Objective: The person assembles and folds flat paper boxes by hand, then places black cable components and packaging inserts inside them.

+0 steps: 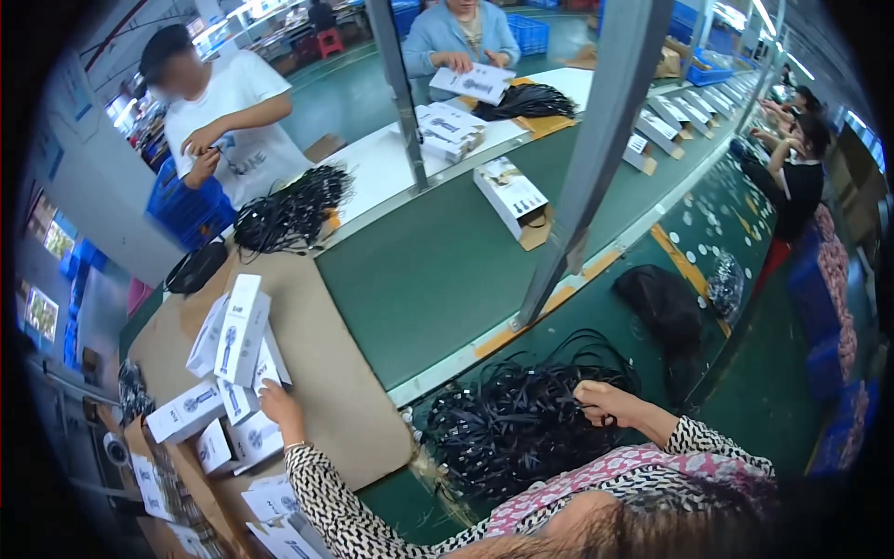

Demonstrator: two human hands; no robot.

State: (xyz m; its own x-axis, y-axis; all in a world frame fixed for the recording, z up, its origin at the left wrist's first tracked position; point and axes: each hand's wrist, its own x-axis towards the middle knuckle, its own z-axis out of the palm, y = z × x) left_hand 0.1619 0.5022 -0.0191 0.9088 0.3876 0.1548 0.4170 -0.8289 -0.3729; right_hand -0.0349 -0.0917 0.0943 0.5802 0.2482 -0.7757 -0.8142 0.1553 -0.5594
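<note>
Head view: left hand (278, 412) meets a box (269, 358) piled over cardboard (346, 382); right hand (603, 403), well apart, curls at black straps (498, 433) heaped in front. Neither grip is clear. Boxes look light, crushable, best held by their sides; straps look soft, tangle-prone, best pinched near an end.

A red stool (330, 42) stands on green floor (340, 104).
</note>
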